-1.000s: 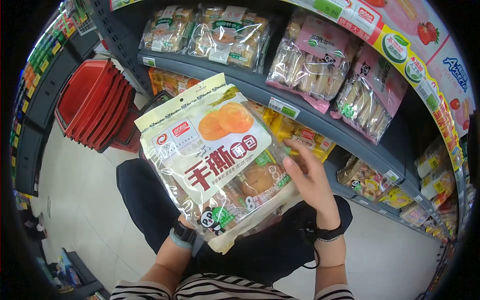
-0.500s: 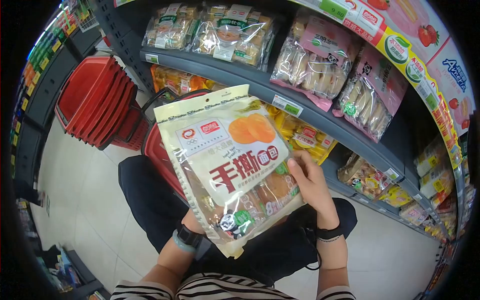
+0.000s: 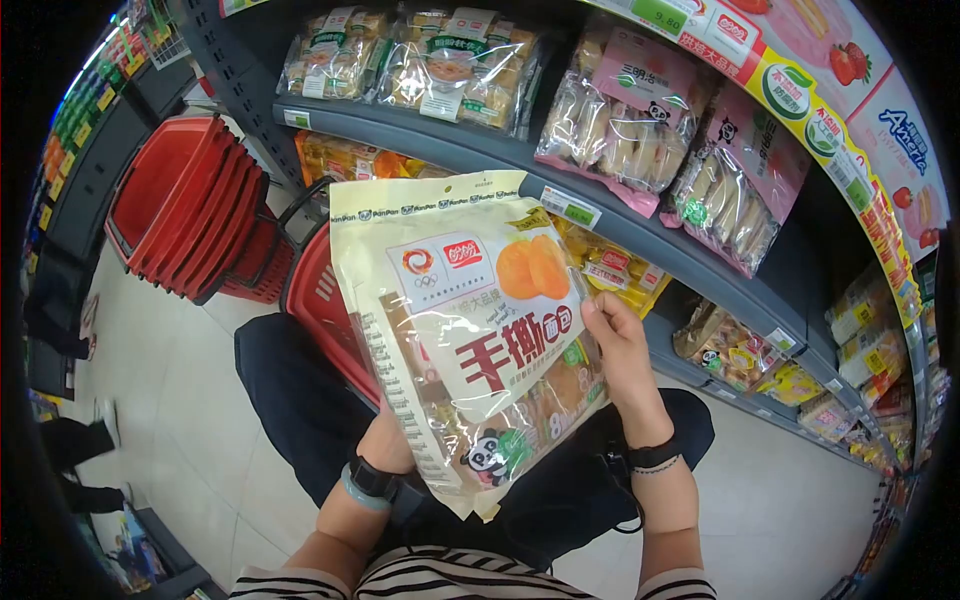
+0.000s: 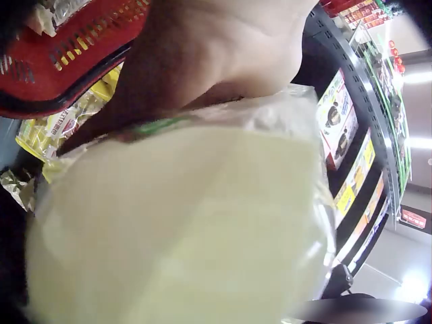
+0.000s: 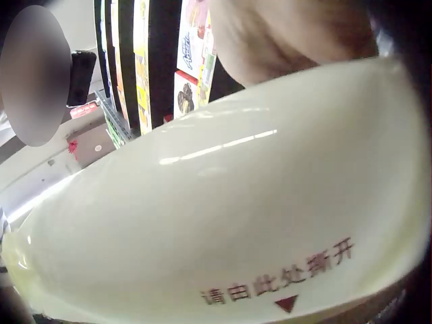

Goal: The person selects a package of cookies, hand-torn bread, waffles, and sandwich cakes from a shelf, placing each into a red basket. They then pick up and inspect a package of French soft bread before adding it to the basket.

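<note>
A large cream bread package [image 3: 480, 350] with orange fruit-like rolls and red lettering is held over the person's lap, its printed front facing up, slightly tilted. The right hand [image 3: 622, 350] grips its right edge, thumb on the front and the other fingers mostly behind. At the lower left edge is the left hand [image 3: 392, 440], its fingers hidden behind the package. In the left wrist view the left hand [image 4: 216, 54] lies against the blurred pale package [image 4: 182, 229]. The right wrist view shows the right hand [image 5: 290, 34] at the glossy package [image 5: 223, 189].
Stacked red baskets [image 3: 185, 215] stand on the floor at left, and another red basket [image 3: 322, 300] sits behind the package. Shelves [image 3: 500, 150] across the top and right carry bagged breads [image 3: 640, 120]. Dark-clothed legs [image 3: 85, 445] show at the far left.
The package has moved right and turned clockwise to stand more upright, with both hands still on it. More of the red basket behind it shows. Someone's legs have appeared at the far left.
</note>
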The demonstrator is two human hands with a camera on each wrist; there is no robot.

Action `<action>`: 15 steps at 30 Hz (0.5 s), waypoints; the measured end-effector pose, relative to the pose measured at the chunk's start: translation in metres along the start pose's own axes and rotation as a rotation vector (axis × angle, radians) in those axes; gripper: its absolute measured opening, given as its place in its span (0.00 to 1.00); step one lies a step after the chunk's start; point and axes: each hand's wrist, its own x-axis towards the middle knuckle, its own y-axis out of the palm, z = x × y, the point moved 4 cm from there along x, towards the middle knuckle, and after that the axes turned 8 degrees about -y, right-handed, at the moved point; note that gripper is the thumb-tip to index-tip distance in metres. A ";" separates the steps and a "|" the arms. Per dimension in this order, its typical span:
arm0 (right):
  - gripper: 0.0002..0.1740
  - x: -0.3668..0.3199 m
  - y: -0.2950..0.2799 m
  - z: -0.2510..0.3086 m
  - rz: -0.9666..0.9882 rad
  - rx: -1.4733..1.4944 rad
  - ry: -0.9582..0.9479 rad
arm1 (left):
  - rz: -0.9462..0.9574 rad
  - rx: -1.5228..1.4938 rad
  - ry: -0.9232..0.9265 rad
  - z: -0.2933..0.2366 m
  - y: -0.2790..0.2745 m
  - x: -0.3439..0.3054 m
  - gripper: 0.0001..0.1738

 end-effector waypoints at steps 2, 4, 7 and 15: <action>0.13 0.003 0.003 -0.007 -0.054 0.246 0.049 | 0.023 -0.035 -0.031 0.005 -0.011 -0.037 0.37; 0.11 0.004 0.000 -0.011 -0.061 0.251 0.080 | 0.033 -0.054 -0.052 0.007 0.003 -0.034 0.37; 0.10 0.004 0.002 -0.026 -0.086 0.311 0.161 | -0.137 0.064 0.013 0.009 0.026 -0.031 0.33; 0.18 -0.014 0.016 -0.037 -0.151 0.452 0.413 | -0.303 0.338 -0.215 0.038 0.040 -0.031 0.28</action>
